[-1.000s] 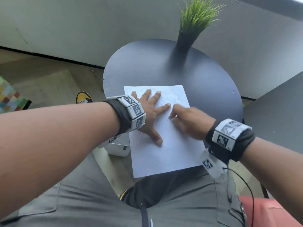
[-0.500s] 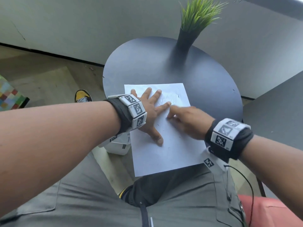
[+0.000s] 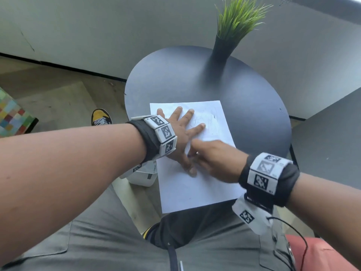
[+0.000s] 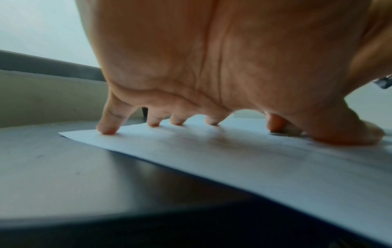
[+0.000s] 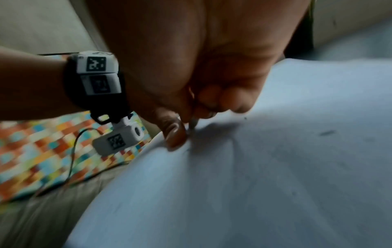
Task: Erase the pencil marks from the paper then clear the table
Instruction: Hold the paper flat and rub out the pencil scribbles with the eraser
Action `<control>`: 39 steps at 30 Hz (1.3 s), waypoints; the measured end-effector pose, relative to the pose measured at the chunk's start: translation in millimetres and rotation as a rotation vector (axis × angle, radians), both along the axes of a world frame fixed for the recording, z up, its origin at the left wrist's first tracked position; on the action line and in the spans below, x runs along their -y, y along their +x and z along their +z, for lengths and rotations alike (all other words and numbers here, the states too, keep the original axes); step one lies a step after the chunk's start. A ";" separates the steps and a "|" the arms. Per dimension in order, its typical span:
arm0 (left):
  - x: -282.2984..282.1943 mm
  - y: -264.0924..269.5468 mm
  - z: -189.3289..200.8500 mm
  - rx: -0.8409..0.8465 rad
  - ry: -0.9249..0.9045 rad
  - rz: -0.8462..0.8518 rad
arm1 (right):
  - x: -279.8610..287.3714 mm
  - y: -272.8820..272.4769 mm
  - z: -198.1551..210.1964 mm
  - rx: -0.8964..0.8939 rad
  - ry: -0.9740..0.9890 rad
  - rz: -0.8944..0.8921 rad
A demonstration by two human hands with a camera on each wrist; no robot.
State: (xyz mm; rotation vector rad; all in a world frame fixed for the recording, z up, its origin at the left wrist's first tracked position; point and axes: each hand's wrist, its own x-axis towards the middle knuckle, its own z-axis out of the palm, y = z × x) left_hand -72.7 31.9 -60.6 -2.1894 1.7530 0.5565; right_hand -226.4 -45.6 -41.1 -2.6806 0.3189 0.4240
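Observation:
A white paper (image 3: 195, 192) lies on the round dark table (image 3: 175, 79), with faint pencil marks (image 3: 207, 122) near its far end. My left hand (image 3: 185, 137) lies flat on the sheet, fingers spread, and presses it down; in the left wrist view its fingertips (image 4: 106, 130) touch the paper (image 4: 233, 159). My right hand (image 3: 193, 156) is curled right beside the left thumb. It pinches a small whitish eraser (image 4: 293, 130) against the sheet. The right wrist view is blurred; the eraser (image 5: 192, 126) tip shows between thumb and fingers on the paper (image 5: 275, 167).
A dark vase (image 3: 220, 53) with a green grass plant (image 3: 236, 20) stands at the table's far edge. A white box (image 3: 142, 175) sits on the floor left of the table. A second dark surface (image 3: 328, 137) is at the right.
My right hand has slid left and nearer across the paper, from beside the left index fingertip to beside the left thumb. The left hand has stayed flat on the sheet.

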 end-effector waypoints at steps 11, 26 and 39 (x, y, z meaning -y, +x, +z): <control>-1.2 0.0 -1.8 -0.013 -0.016 0.003 | 32.0 16.6 -2.7 -0.009 -0.073 -0.219; -2.0 1.5 -2.5 -0.031 -0.026 0.019 | 14.8 12.9 2.0 -0.018 -0.111 -0.135; -13.2 2.4 -7.0 -0.011 -0.161 -0.004 | 64.3 13.8 2.7 -0.078 -0.287 -0.312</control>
